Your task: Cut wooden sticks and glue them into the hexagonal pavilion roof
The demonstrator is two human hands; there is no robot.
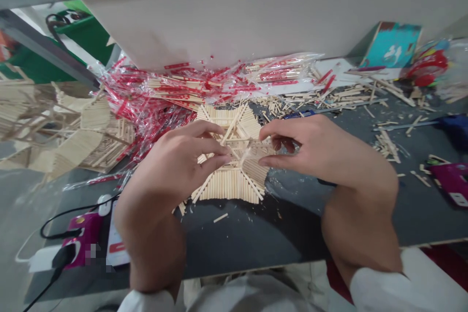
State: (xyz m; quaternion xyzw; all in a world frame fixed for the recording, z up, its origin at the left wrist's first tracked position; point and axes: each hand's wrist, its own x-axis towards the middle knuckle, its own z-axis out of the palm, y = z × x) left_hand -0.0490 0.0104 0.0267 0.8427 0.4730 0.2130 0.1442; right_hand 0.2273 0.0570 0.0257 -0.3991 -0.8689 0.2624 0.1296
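A model built from thin wooden sticks [230, 187] sits on the dark tabletop in front of me, its panels flaring outward around a raised middle. From the left, my left hand [193, 153] reaches over it, with thumb and fingers closed on the model's middle part. My right hand [303, 148] is at the model's right side, thumb and forefinger curved and apart. Nothing plain shows between those right fingertips. Some loose sticks cross the top of the model. My fingers hide part of its left and right sides.
Red-and-clear plastic packets of sticks [204, 80] pile up behind the model. Loose stick pieces [340, 97] lie at the back right. Another stick structure [76, 131] stands at left. A purple power strip [86, 234] and a phone [117, 239] lie front left; a teal box [393, 45] stands back right.
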